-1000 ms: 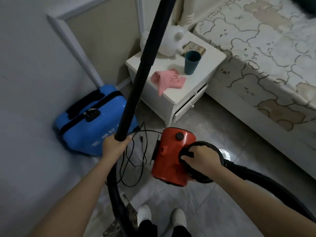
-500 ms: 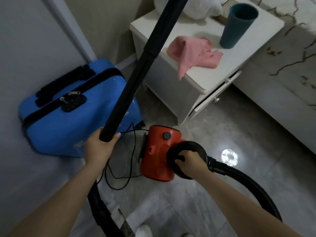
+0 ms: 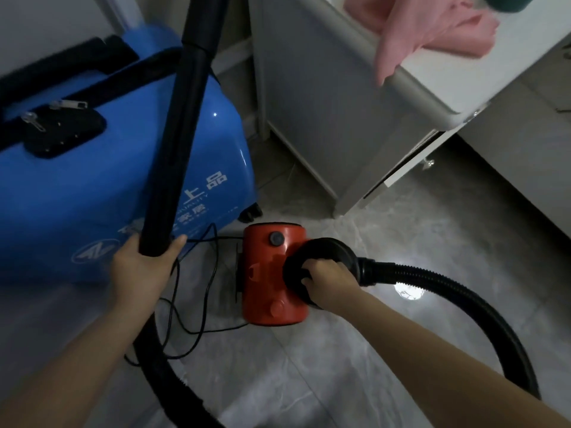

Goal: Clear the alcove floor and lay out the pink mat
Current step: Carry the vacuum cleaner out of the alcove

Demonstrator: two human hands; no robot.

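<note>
Checking in on the alcove job: I'd call it early days. My left hand point(image 3: 145, 267) is wrapped around the black vacuum tube point(image 3: 182, 131), and my right hand point(image 3: 327, 278) is gripping the round black handle on top of the red vacuum point(image 3: 272, 273), which sits on the tiled floor point(image 3: 309, 381) just beside the blue suitcase point(image 3: 92, 180). My guess is the vacuum is the first thing being hauled out of the corner, so the clearing is only getting going, and the suitcase is lying right there against the wall too. The pink mat point(image 3: 426, 29), if that's what the crumpled pink fabric is, is bunched up on top of the white nightstand point(image 3: 340, 112) with one corner hanging over the edge, so it's nowhere near laid out yet. Count-wise: one vacuum, one suitcase, one nightstand, one pink mat, one hose point(image 3: 463, 298) looping off to the right, and one thin black cord point(image 3: 197, 291) tangled on the floor between the vacuum and the suitcase. There's also a sliver of a teal cup point(image 3: 506, 1) at the top edge, hard to say more about it.
</note>
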